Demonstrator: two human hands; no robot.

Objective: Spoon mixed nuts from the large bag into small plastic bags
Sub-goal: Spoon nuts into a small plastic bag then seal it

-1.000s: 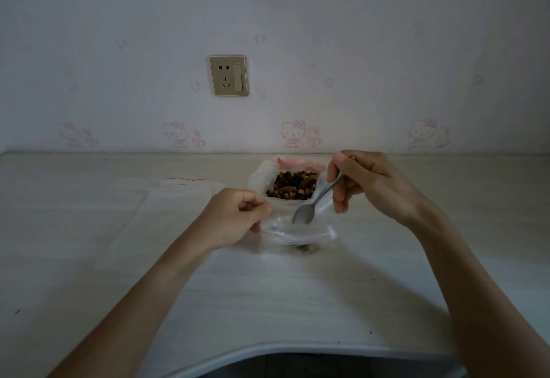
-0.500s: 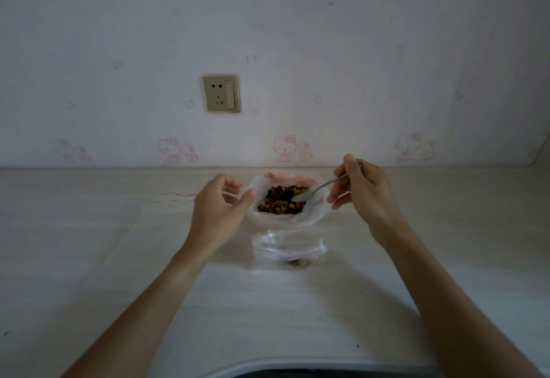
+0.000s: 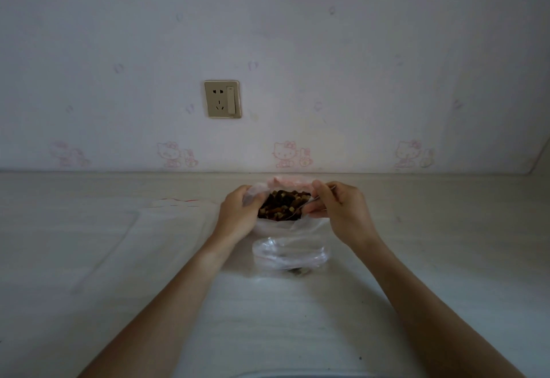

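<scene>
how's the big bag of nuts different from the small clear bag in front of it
The large translucent plastic bag with a pink rim is heaped with mixed nuts; the small clear plastic bag holds only a few at its near end. The large bag is gripped by the left hand; the small bag lies untouched. Both sit on the pale table.

Small bag [image 3: 290, 254] on the table [image 3: 119, 258] just before the large bag [image 3: 284, 222], nuts [image 3: 282, 206] inside both.

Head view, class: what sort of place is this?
Probably a home room, perhaps a child's: pale wallpaper printed with pink cartoon cats, a beige wall socket and a light wood-grain tabletop.
</scene>
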